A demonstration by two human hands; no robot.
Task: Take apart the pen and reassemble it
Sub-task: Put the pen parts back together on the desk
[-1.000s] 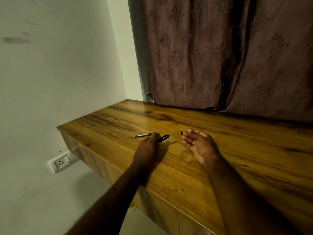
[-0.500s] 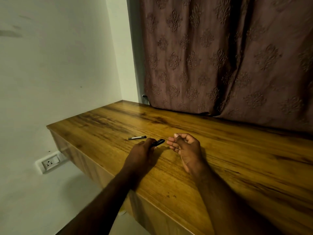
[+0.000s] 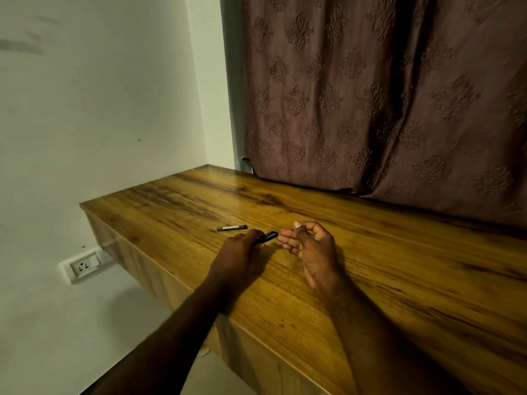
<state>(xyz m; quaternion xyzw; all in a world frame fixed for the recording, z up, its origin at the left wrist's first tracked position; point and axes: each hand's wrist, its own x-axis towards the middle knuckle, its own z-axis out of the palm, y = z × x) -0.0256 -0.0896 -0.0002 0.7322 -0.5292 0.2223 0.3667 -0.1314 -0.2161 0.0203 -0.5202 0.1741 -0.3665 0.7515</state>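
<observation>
A grey and black pen piece [image 3: 231,228] lies on the wooden table [image 3: 413,286], just beyond my left hand. My left hand [image 3: 239,253] rests knuckles up on the table and grips a black pen part [image 3: 268,236], whose end sticks out to the right of my fingers. My right hand [image 3: 312,248] lies palm up close to that end, with its fingers curled inward and the thumb raised. The small black pen piece that lay by those fingertips is no longer on the table and is hidden inside the curl.
A brown patterned curtain [image 3: 370,109] hangs along the table's back edge. The table's left end stops short of the white wall, which carries a socket [image 3: 85,265] low down. The table's front edge runs diagonally under my forearms.
My right hand went from flat and open to curled, and the small black piece by its fingertips vanished from the table. My left hand keeps hold of the black part. The camera shifted slightly.
</observation>
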